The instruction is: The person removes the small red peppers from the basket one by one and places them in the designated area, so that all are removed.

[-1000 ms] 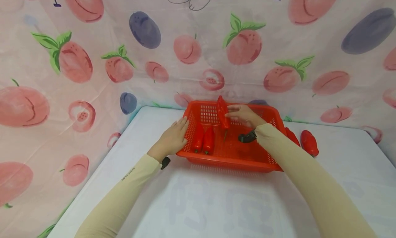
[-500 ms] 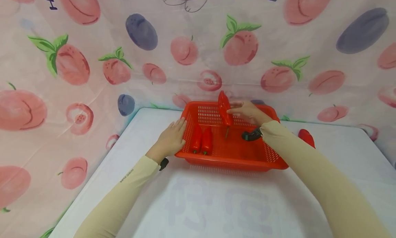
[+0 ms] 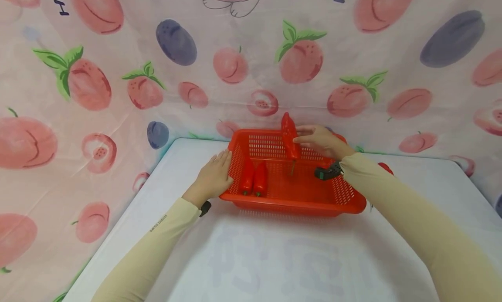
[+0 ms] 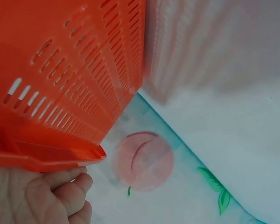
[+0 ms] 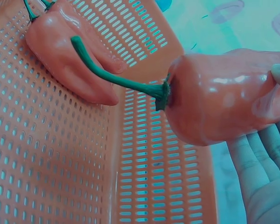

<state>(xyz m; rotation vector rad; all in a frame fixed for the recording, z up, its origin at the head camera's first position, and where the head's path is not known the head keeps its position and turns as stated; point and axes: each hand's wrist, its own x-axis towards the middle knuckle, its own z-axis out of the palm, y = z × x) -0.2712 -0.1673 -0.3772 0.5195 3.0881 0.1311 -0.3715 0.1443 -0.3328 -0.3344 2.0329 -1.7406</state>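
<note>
My right hand (image 3: 320, 140) pinches a red pepper (image 3: 289, 136) between thumb and fingers, over the back of the red plastic basket (image 3: 290, 204). The pepper's green stem (image 5: 114, 81) end points down into the basket; its tip is up above the back rim. My left hand (image 3: 213, 175) rests with straight fingers on the basket's left rim (image 4: 51, 163). Inside the basket, two more red peppers (image 3: 260, 180) lie side by side along the left wall, stems toward the front.
Beyond the basket's right side, a bit of another red pepper (image 3: 385, 167) shows behind my right sleeve (image 3: 392, 206). The basket stands on a white-covered table (image 3: 274, 258). A fruit-print cloth (image 3: 235, 106) hangs close behind it.
My right hand has raised the pepper slightly and shifted it right. The sleeve now covers more of the peppers beyond the basket. My left hand keeps its place on the rim.
</note>
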